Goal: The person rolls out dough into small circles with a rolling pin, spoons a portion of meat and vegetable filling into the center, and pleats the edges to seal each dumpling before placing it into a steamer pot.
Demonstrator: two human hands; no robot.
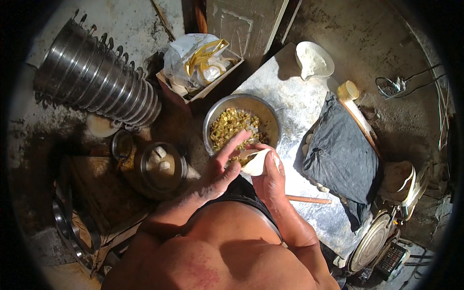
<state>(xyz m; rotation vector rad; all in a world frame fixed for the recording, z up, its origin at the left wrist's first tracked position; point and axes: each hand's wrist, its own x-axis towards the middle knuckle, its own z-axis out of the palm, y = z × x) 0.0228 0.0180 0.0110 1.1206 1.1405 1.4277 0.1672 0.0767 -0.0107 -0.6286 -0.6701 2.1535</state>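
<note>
My right hand (pixel 270 181) holds a white dough wrapper (pixel 258 162), its thumb pressed on the near side. The wrapper is folded into an open pocket, with some chopped filling showing at its mouth. My left hand (pixel 219 172), dusted with flour, is beside it with thumb and fingers spread. Its thumb tip is close to the wrapper's edge; whether they touch I cannot tell. Just beyond both hands stands a steel bowl (pixel 271 108) of chopped green and brown filling (pixel 232 123). A wooden rolling pin (pixel 310 199) lies on the floured worktop (pixel 286 90) by my right forearm.
Dark plastic sheeting (pixel 340 152) covers pale dough pieces at the right. A bowl of flour (pixel 313 61) stands at the worktop's far end. To the left are a pan with white lumps (pixel 163 177) and stacked metal steamer tiers (pixel 98 76). A box of bags (pixel 199 69) sits beyond.
</note>
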